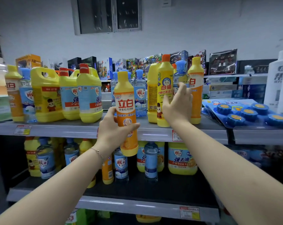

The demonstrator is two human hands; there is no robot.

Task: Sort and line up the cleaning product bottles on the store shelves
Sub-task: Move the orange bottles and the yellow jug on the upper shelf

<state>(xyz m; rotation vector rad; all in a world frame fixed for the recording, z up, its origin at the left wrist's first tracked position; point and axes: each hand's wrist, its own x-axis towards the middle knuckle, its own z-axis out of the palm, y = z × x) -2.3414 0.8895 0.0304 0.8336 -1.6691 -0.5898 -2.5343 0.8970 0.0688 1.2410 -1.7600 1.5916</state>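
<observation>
Holding an orange bottle [126,111] upright in front of the top shelf [72,129], the left hand [112,129] is wrapping its fingers closed around it. The right hand [178,105] is reaching, fingers spread and empty, among the yellow bottle [164,88] and its neighbours; clearing a gap beside matching orange ones first is probably wise.

bright even overhead light; lower shelf [137,189] dim; left edge blurred, wide-angle bending at borders.

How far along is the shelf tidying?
Early to midway, I'd judge. Done: the big yellow jugs stand side by side on the top shelf. In hand: the left hand holds an orange bottle; the right hand reaches the yellow bottle. Left: the lower shelf is mixed.
</observation>
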